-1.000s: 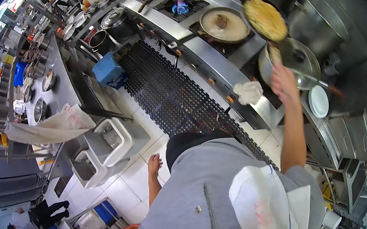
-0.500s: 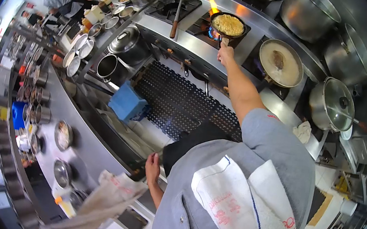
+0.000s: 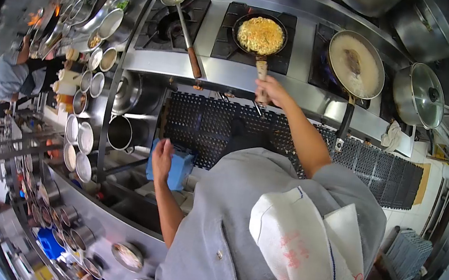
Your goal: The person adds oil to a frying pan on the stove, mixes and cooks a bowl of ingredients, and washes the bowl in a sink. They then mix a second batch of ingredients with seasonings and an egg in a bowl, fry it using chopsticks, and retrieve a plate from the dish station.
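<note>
My right hand [image 3: 272, 91] is closed round the wrapped handle of a small black frying pan [image 3: 262, 68], which sits over the middle burner. A yellow-brown, egg-like round [image 3: 260, 35] fills the pan. My left hand [image 3: 162, 157] is held in the air above a blue container [image 3: 178, 169], and nothing shows in it; its fingers are partly together. To the right of the pan, a wider pan [image 3: 356, 64] holds pale liquid with a brown lump in it. A ladle [image 3: 181, 15] with a wooden handle lies across the left burner.
A lidded pot [image 3: 419, 95] stands at the right, with large steel pots behind it. A cloth [image 3: 392, 136] hangs at the stove's front edge. Bowls and bottles [image 3: 66, 82] line the left shelves. Another person [image 3: 9, 75] stands at the far left. Black matting [image 3: 203, 126] covers the floor.
The small pan came from the right side to the middle burner with my right hand. The flame seen around it has died down. The view has turned, and my left hand is raised.
</note>
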`<action>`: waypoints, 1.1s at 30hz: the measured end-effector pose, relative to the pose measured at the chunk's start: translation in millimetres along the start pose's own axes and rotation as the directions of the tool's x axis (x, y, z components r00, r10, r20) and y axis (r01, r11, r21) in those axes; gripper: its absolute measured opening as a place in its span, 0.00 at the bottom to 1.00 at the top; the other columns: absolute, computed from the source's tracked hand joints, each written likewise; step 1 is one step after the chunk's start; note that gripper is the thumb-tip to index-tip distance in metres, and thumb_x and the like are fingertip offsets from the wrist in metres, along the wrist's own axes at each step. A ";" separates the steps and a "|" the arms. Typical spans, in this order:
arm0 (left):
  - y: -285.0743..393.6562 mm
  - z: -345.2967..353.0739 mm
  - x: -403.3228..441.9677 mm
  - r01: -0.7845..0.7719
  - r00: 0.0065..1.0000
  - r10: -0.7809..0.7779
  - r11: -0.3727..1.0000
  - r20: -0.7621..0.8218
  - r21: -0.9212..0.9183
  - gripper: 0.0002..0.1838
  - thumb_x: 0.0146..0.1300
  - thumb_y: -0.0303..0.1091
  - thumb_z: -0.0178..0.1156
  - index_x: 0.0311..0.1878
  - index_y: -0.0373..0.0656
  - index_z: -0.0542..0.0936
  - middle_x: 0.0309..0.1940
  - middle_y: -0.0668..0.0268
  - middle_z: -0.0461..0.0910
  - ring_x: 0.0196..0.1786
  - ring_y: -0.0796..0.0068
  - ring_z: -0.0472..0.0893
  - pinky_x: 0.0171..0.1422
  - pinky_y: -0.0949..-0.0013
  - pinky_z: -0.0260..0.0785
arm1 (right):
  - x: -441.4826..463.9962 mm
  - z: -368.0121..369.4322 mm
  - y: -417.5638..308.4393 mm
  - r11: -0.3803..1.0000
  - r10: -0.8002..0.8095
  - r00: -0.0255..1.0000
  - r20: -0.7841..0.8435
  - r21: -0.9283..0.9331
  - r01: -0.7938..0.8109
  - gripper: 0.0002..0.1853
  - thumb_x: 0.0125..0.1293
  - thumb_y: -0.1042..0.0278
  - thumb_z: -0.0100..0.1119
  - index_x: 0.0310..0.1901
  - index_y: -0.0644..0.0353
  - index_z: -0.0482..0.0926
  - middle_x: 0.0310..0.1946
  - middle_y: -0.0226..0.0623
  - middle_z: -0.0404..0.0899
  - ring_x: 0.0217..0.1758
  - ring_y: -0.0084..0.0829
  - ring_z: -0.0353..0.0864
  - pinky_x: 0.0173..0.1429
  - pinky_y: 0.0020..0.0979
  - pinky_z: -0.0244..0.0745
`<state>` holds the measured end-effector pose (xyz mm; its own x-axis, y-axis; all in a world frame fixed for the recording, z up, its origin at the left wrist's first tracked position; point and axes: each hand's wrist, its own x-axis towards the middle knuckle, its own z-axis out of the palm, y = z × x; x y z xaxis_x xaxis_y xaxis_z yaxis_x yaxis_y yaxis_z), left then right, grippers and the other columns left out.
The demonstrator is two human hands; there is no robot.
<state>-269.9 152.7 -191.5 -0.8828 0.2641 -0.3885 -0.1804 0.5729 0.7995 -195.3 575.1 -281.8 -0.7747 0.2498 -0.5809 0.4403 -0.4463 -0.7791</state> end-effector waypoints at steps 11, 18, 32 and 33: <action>287.2 -0.1 367.7 -0.766 0.616 0.779 0.559 0.116 0.316 0.20 0.65 0.46 0.56 0.48 0.37 0.78 0.41 0.46 0.80 0.43 0.47 0.80 0.49 0.54 0.71 | -11.5 -16.4 63.0 0.826 -0.463 0.598 -0.654 -0.563 0.024 0.26 0.71 0.54 0.51 0.61 0.65 0.67 0.40 0.49 0.81 0.38 0.38 0.82 0.41 0.35 0.77; 414.8 157.2 572.9 -0.710 0.423 0.867 0.135 0.265 0.692 0.23 0.61 0.47 0.58 0.52 0.41 0.77 0.48 0.45 0.76 0.56 0.47 0.73 0.55 0.49 0.69 | -138.1 99.6 71.2 0.885 -0.399 0.136 -0.907 -0.420 -0.202 0.20 0.68 0.66 0.55 0.58 0.65 0.70 0.33 0.43 0.81 0.36 0.30 0.80 0.42 0.32 0.75; 280.1 -46.6 354.6 -0.716 0.602 0.599 0.698 0.528 0.025 0.11 0.69 0.31 0.48 0.51 0.40 0.75 0.24 0.72 0.71 0.23 0.88 0.66 0.25 0.82 0.60 | -44.8 211.5 -49.5 0.853 -0.522 0.357 -0.775 -0.483 0.198 0.13 0.64 0.71 0.54 0.49 0.62 0.79 0.41 0.49 0.81 0.44 0.46 0.82 0.48 0.39 0.76; 244.8 -47.9 328.6 -0.631 0.647 0.557 0.774 0.520 -0.044 0.13 0.69 0.29 0.46 0.54 0.38 0.73 0.29 0.70 0.72 0.24 0.87 0.67 0.24 0.81 0.59 | -19.3 213.7 -67.6 0.783 -0.617 0.440 -0.653 -0.570 0.251 0.13 0.65 0.68 0.55 0.49 0.63 0.78 0.42 0.49 0.81 0.45 0.45 0.82 0.49 0.38 0.75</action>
<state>-625.0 342.6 -101.5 -0.4460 0.8939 -0.0442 0.3987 0.2427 0.8844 -307.2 416.8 -167.5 -0.3159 0.9461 0.0709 0.4085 0.2031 -0.8899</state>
